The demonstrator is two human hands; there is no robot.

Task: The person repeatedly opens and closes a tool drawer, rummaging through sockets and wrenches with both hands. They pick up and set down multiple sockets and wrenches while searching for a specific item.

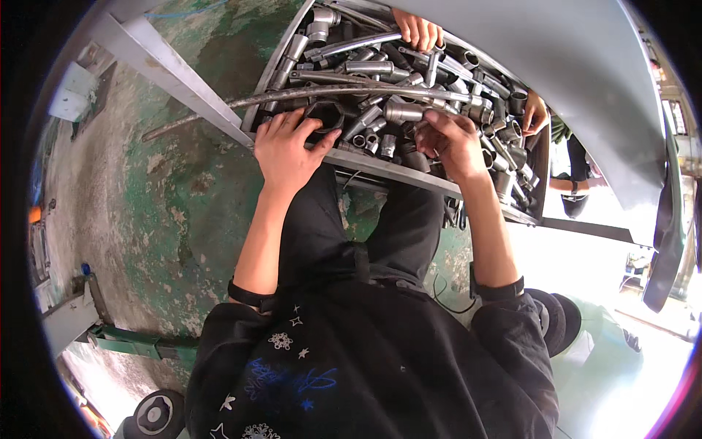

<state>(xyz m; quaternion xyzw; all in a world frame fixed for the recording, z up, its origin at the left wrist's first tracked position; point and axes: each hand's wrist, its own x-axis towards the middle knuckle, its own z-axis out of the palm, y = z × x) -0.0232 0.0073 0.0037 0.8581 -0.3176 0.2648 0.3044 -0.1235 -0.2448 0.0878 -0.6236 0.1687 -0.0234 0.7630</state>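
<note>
My left hand [289, 150] is at the near left corner of a metal drawer [398, 174] full of sockets and wrench parts. Its thumb and fingers are closed round the rim of a large dark socket [324, 115], whose wide opening faces up. Over the near middle of the drawer, my right hand [453, 145] has curled fingers, with thumb and forefinger at the end of a silver socket [402, 112]. Part of that grip is hidden by the hand itself. A long thin metal rod [292, 94] lies across the pile and sticks out past the drawer's left side.
Another person's hand [419, 31] reaches into the far side, and a further hand [536, 113] rests at the right end. A grey panel [570, 73] stands beyond the drawer. A slanted metal bar [172, 73] meets its left corner. Green worn floor [168, 212] lies left.
</note>
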